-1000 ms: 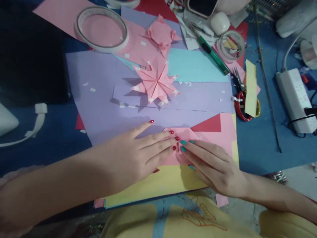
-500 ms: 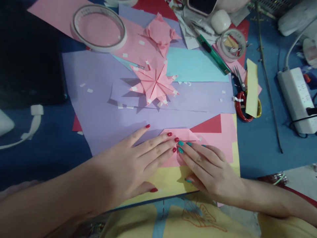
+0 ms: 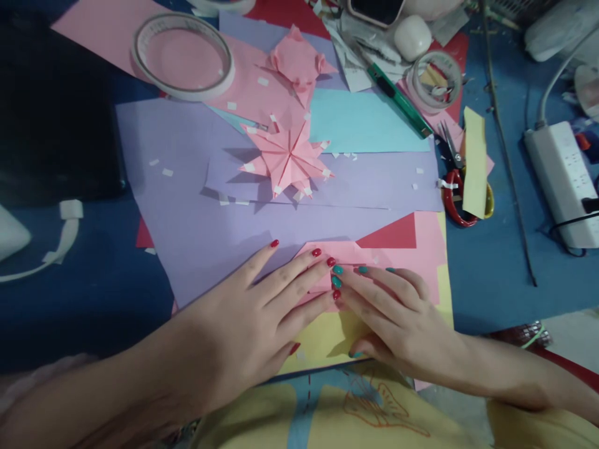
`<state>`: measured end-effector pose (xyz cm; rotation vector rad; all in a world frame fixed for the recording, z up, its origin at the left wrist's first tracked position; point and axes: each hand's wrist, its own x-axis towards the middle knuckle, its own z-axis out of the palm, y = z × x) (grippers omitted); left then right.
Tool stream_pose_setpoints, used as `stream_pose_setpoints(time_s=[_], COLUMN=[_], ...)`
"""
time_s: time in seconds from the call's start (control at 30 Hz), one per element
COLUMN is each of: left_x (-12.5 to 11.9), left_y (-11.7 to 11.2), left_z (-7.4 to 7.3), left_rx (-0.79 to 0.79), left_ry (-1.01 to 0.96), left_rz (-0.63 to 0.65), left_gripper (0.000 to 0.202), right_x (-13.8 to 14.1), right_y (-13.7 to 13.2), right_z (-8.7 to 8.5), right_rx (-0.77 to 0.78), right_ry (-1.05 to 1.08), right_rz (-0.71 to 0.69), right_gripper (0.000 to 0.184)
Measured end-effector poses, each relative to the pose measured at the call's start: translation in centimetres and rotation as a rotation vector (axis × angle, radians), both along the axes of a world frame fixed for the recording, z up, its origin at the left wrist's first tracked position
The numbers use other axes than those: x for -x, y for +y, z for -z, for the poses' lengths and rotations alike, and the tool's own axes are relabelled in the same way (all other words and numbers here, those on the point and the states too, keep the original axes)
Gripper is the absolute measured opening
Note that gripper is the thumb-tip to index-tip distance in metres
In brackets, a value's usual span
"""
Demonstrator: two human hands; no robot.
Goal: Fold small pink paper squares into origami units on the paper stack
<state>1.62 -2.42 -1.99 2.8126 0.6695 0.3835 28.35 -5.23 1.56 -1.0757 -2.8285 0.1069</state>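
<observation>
A small folded piece of pink paper (image 3: 330, 249) lies flat near the front edge of the table, partly hidden under my fingers. My left hand (image 3: 262, 305), with red nails, rests on its left part, fingers stretched out and spread. From the other side my right hand (image 3: 397, 312), with green nails, presses its fingertips on the paper, fingers extended. The fingertips of both hands meet at the middle of the fold. Beyond them sits a pink folded paper star (image 3: 290, 156) with white bits of tape on its points. Behind it stands another pink folded paper shape (image 3: 299, 60).
Purple paper (image 3: 159, 137) and a light blue sheet (image 3: 369, 121) cover the table. A large tape roll (image 3: 140, 56) lies at the back left. To the right are a green cutter (image 3: 397, 100), a smaller tape roll (image 3: 412, 78), red-handled scissors (image 3: 449, 206) and a power strip (image 3: 571, 181).
The left little finger has moved slightly toward me and the right fingers have shifted a little on the paper. The left thumb has drawn in. The view has shifted slightly.
</observation>
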Motion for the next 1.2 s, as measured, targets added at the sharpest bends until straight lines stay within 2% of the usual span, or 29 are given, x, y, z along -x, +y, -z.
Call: stream_pose_setpoints(time_s=[0.17, 0.33, 0.6, 0.83, 1.07, 1.2], left_x=[-0.2, -0.2, -0.1, 0.0, 0.0, -0.1], left_y=[0.0, -0.1, 0.4, 0.1, 0.1, 0.2], left_z=[0.1, 0.2, -1.0, -0.5, -0.3, -0.2], left_rx=[-0.012, -0.071, -0.126, -0.142, -0.153, -0.15], left_ry=[-0.02, 0.019, 0.07, 0.082, 0.045, 0.065], left_rz=[-0.006, -0.018, 0.024, 0.02, 0.016, 0.029], left_gripper=[0.049, 0.053, 0.052, 0.055, 0.055, 0.063], right_x=[-0.5, -0.5, 0.1, -0.2, -1.0, -1.4], right_y=[-0.1, -0.4, -0.8, -0.9, -0.5, -0.7], right_z=[0.1, 0.3, 0.1, 0.3, -0.3, 0.5], right_rx=[0.035, -0.027, -0.142, -0.111, -0.074, -0.025], right_ry=[0.057, 0.032, -0.003, -0.021, 0.005, 0.033], right_rz=[0.03, 0.017, 0.062, 0.041, 0.015, 0.038], right_gripper=[0.037, 0.041, 0.042, 0.044, 0.041, 0.041])
